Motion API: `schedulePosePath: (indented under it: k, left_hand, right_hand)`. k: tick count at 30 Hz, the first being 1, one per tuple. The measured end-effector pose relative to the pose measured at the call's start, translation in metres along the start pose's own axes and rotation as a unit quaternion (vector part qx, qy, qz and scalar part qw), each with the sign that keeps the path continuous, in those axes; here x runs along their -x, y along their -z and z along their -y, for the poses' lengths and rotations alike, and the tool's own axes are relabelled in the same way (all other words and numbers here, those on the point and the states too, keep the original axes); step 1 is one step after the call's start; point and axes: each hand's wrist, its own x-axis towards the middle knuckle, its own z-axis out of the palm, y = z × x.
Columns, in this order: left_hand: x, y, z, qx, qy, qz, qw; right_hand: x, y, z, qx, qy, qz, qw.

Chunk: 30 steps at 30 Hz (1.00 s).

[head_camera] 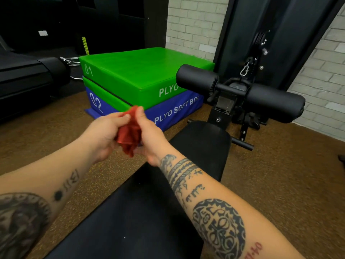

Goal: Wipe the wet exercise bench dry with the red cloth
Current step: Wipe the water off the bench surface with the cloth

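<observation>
A crumpled red cloth hangs between both hands, held in the air above the floor just left of the bench. My left hand grips its left side, thumb on top. My right hand pinches the cloth's upper edge between thumb and fingers. The black padded exercise bench runs from the bottom of the view up toward the centre right, under my right forearm. Its two black foam rollers stand at the far end.
Stacked green and blue plyo soft boxes sit on the brown speckled floor behind my hands. A black cable machine column rises behind the bench against a pale brick wall. Dark equipment lies at the left.
</observation>
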Motion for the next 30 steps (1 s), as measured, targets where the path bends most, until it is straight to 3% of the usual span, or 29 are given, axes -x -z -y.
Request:
schedulePosePath:
  k: [3,6,9,12,14,16,17,19,22,24,26,30]
  left_hand:
    - [0.004,-0.037,0.002,-0.071,-0.008,0.141,0.987]
    - [0.001,-0.045,0.004,-0.067,-0.028,0.125,0.99]
    - [0.0,-0.027,0.017,-0.178,-0.004,0.077,0.981]
    - [0.001,-0.001,0.051,-0.337,0.071,0.062,0.937]
    - [0.002,0.009,0.075,-0.401,0.097,0.055,0.909]
    - [0.008,0.01,0.093,-0.45,0.106,0.077,0.883]
    - [0.008,0.011,0.099,-0.433,0.116,0.084,0.89]
    - [0.007,0.014,0.103,-0.353,0.176,0.085,0.915]
    - [0.001,0.018,0.09,-0.341,0.252,0.118,0.898]
    - [-0.006,0.017,0.082,-0.348,0.251,0.112,0.896]
    - [-0.009,0.012,0.079,-0.289,0.242,0.087,0.922]
    - [-0.012,0.002,0.088,-0.117,0.195,0.021,0.974]
  right_hand:
    - [-0.006,0.027,0.007,-0.146,-0.005,-0.081,0.986]
    - [-0.006,0.07,0.019,-0.156,0.063,-0.222,0.96]
    - [-0.012,0.117,0.031,-0.07,0.125,-0.298,0.944]
    - [-0.023,0.161,0.028,0.21,0.093,-0.317,0.92]
    - [-0.034,0.178,0.007,0.396,0.039,-0.262,0.879]
    - [-0.041,0.183,-0.021,0.57,0.01,-0.177,0.802]
    - [-0.043,0.183,-0.03,0.62,0.012,-0.155,0.769]
    - [-0.043,0.178,-0.035,0.656,0.02,-0.143,0.74]
    - [-0.044,0.173,-0.038,0.702,0.047,-0.131,0.699]
    - [-0.036,0.161,-0.042,0.716,0.104,-0.105,0.682]
    - [-0.018,0.144,-0.053,0.72,0.172,-0.052,0.67]
    - [0.035,0.103,-0.067,0.649,0.233,0.06,0.722]
